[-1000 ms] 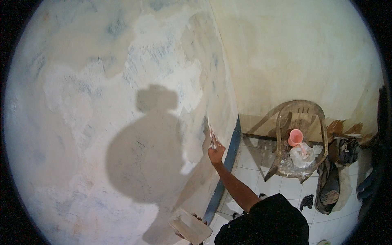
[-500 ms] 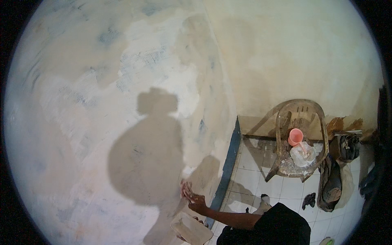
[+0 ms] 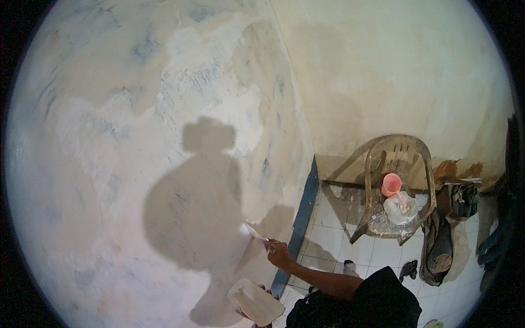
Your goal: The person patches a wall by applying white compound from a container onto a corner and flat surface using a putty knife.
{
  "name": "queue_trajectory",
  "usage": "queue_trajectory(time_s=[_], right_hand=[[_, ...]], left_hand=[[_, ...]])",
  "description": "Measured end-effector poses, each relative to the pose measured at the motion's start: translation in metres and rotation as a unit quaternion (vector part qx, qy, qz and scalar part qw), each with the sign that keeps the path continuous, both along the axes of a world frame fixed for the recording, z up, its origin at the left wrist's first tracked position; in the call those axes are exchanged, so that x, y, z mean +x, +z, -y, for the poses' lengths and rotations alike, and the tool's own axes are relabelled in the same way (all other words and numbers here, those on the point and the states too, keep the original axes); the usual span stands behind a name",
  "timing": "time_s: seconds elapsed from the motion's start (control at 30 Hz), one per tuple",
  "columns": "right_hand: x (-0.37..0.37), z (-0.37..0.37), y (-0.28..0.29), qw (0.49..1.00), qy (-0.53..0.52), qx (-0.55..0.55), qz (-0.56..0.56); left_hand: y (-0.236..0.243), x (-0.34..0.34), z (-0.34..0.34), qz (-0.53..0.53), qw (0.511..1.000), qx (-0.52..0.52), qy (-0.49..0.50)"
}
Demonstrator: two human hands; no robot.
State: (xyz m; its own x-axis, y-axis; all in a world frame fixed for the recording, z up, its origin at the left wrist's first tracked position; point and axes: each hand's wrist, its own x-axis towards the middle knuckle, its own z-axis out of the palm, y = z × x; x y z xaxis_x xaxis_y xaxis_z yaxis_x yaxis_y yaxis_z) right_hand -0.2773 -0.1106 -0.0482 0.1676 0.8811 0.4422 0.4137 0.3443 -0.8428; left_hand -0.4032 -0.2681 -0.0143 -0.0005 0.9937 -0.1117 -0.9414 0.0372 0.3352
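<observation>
Head view: right hand reaches left, scraper slanting against wall.

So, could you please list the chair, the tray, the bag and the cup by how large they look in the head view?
1. Chair
2. Tray, perhaps helped by seeming nearer the camera
3. Bag
4. Cup

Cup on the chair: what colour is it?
The cup is pink, showing best in the head view.
</observation>
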Motion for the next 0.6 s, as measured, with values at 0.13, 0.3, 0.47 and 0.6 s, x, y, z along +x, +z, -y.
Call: queue_trajectory(time_s=[0.13,0.3,0.47,0.6], right_hand=[[0.035,-0.025,-0.005,1.0,0.026,0.007,-0.013],[0.094,-0.103,-0.013,0.969,-0.174,0.139,-0.111],[0.13,-0.175,0.035,0.969,-0.161,0.084,-0.17],[0.12,-0.209,0.04,0.976,-0.158,0.09,-0.118]], left_hand=[[-0.002,0.006,0.003,0.0,1.0,0.002,0.015],[-0.001,0.018,0.012,-0.004,0.999,0.004,0.043],[-0.006,0.032,0.022,-0.008,0.997,-0.012,0.079],[-0.011,0.044,0.03,-0.009,0.992,-0.044,0.117]])
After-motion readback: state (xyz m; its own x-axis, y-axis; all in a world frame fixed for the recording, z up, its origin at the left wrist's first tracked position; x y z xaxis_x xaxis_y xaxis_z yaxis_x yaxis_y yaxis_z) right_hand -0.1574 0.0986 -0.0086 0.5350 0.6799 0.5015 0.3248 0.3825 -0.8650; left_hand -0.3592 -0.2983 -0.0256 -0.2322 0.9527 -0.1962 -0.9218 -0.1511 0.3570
